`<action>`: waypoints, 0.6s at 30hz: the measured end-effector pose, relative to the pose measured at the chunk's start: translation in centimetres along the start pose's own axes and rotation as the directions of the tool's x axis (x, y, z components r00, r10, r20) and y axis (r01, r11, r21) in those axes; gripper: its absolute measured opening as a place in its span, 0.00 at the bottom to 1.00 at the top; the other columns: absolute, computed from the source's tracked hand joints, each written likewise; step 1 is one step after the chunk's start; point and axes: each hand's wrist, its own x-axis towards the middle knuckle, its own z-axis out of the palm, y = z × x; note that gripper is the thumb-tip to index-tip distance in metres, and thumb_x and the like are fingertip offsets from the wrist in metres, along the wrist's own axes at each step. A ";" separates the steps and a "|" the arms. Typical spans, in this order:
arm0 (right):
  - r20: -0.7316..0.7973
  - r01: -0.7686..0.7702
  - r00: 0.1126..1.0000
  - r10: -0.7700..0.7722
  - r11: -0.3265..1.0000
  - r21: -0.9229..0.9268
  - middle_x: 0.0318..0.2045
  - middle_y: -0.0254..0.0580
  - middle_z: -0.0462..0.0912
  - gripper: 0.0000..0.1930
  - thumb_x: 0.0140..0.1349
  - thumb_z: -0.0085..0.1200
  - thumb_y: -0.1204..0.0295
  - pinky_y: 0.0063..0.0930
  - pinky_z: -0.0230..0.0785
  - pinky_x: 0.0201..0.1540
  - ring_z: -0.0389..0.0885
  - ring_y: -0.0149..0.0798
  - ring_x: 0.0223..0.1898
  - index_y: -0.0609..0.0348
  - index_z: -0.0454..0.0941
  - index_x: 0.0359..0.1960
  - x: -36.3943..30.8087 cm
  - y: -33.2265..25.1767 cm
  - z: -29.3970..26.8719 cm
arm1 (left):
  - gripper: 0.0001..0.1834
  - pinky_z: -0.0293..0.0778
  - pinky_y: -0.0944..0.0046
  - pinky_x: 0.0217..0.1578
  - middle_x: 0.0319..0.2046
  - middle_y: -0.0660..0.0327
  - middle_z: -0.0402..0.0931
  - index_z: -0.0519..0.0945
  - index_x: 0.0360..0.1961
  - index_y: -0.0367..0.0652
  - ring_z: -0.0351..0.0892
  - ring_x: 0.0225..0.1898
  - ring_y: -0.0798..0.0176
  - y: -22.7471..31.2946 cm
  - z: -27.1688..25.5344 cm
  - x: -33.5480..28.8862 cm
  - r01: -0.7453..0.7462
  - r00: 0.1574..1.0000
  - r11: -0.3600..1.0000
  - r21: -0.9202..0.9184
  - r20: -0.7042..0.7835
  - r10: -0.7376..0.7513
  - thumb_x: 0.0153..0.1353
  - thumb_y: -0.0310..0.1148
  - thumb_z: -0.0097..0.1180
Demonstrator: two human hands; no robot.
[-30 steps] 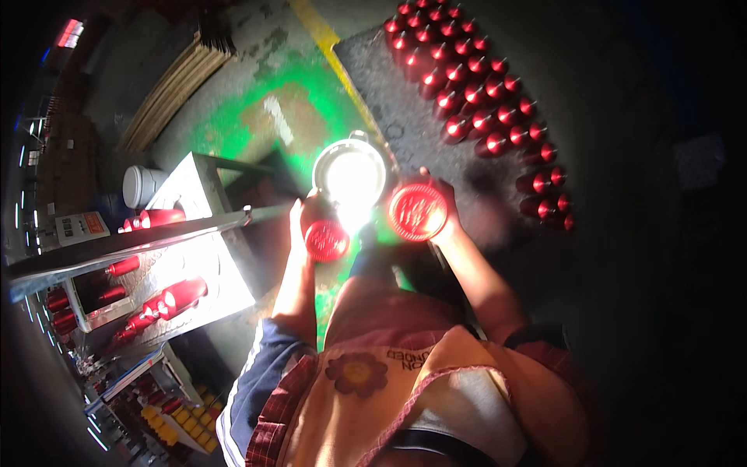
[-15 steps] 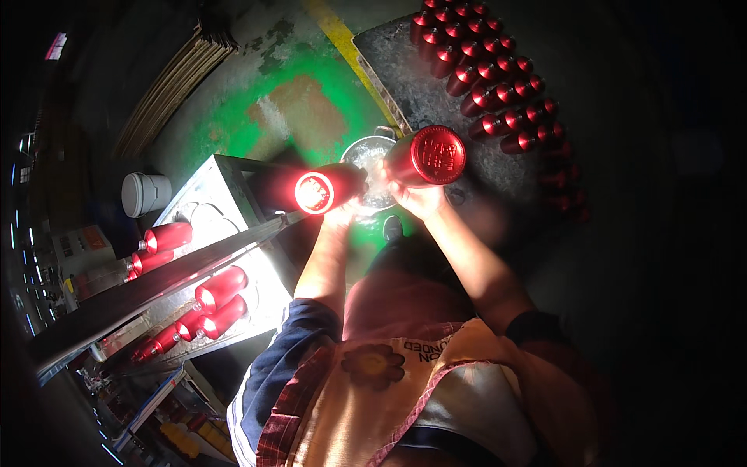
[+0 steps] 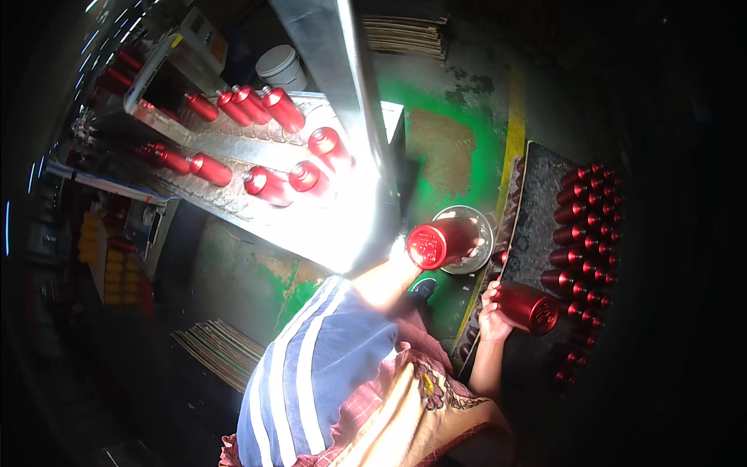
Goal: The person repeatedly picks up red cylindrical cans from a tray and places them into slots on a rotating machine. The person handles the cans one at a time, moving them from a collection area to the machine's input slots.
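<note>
My left hand (image 3: 403,257) is closed round a glossy red bottle (image 3: 451,236), its embossed base turned up toward me. That bottle is over a round metal pot (image 3: 489,243), which it partly covers; strong light washes out part of the hand. Farther right, my right hand (image 3: 491,317) grips a second red bottle (image 3: 523,305), tilted with its base pointing right. Its neck is hidden by my fingers. This bottle is close to rows of similar red bottles (image 3: 570,233) standing on a dark grey surface (image 3: 537,183).
A brightly lit conveyor (image 3: 241,140) at left carries several red bottles lying down, and a metal bar (image 3: 342,70) crosses above it. A white bucket (image 3: 282,68) stands behind. Stacked flat sheets (image 3: 405,35) lie at the back, and others (image 3: 222,350) lower left.
The view has turned left, so the scene has shifted across the picture. My hands, close together over the pot before, are now apart; the right has carried its bottle toward the standing rows.
</note>
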 end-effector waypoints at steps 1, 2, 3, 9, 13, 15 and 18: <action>-0.017 -0.019 1.000 0.019 1.000 0.020 0.59 0.50 0.65 0.23 0.70 0.44 0.66 0.47 0.77 0.52 0.68 0.53 0.58 0.64 0.64 0.63 -1.4 0.9 -1.0 | 0.24 0.82 0.52 0.42 0.46 0.42 0.79 0.74 0.55 0.38 0.82 0.43 0.40 -0.4 0.5 -2.3 -0.032 0.999 0.999 0.032 -0.019 0.033 0.71 0.47 0.41; -0.040 -0.018 0.999 0.020 0.999 0.028 0.60 0.51 0.65 0.23 0.70 0.44 0.66 0.48 0.77 0.51 0.68 0.54 0.58 0.64 0.64 0.63 -2.7 1.7 -2.1 | 0.24 0.82 0.52 0.41 0.46 0.42 0.79 0.74 0.55 0.39 0.82 0.43 0.41 -0.6 0.8 -4.8 -0.056 0.997 0.997 0.044 -0.054 0.058 0.71 0.47 0.41; -0.050 -0.020 0.999 0.022 0.999 0.036 0.60 0.52 0.65 0.23 0.70 0.44 0.66 0.48 0.77 0.51 0.69 0.54 0.58 0.64 0.64 0.63 -3.9 2.7 -3.2 | 0.24 0.82 0.52 0.41 0.46 0.42 0.79 0.74 0.55 0.39 0.82 0.42 0.42 -0.7 1.0 -7.8 -0.085 0.991 0.994 0.063 -0.099 0.091 0.71 0.47 0.41; -0.084 -0.180 0.980 0.183 0.983 0.042 0.59 0.60 0.67 0.27 0.71 0.44 0.55 0.49 0.75 0.53 0.69 0.59 0.58 0.65 0.67 0.61 -8.2 12.0 -7.6 | 0.25 0.82 0.53 0.41 0.43 0.43 0.80 0.76 0.54 0.40 0.82 0.42 0.47 1.0 5.4 -30.5 -0.251 0.825 0.948 0.197 -0.468 0.316 0.70 0.50 0.42; -0.216 -0.341 0.922 0.320 0.937 -0.067 0.57 0.66 0.70 0.27 0.75 0.37 0.52 0.53 0.75 0.52 0.71 0.63 0.56 0.63 0.68 0.61 -6.4 19.3 -7.2 | 0.25 0.82 0.54 0.40 0.42 0.44 0.81 0.76 0.53 0.41 0.83 0.41 0.50 4.5 8.9 -44.7 -0.338 0.682 0.899 0.278 -0.586 0.438 0.70 0.51 0.42; -0.236 -0.372 0.914 0.331 0.914 -0.160 0.55 0.68 0.70 0.25 0.73 0.39 0.51 0.56 0.77 0.50 0.74 0.64 0.53 0.55 0.70 0.62 -4.0 23.1 -7.2 | 0.26 0.82 0.52 0.41 0.45 0.43 0.80 0.75 0.55 0.45 0.82 0.42 0.51 6.7 9.7 -50.5 -0.350 0.634 0.887 0.301 -0.621 0.461 0.69 0.54 0.42; -0.241 -0.394 0.915 0.323 0.845 -0.361 0.52 0.66 0.74 0.23 0.67 0.45 0.46 0.58 0.80 0.41 0.79 0.65 0.45 0.42 0.75 0.56 1.4 29.2 -8.5 | 0.26 0.81 0.51 0.43 0.45 0.43 0.80 0.75 0.54 0.46 0.82 0.42 0.50 11.4 9.6 -57.3 -0.392 0.446 0.756 0.525 -0.610 0.655 0.67 0.54 0.46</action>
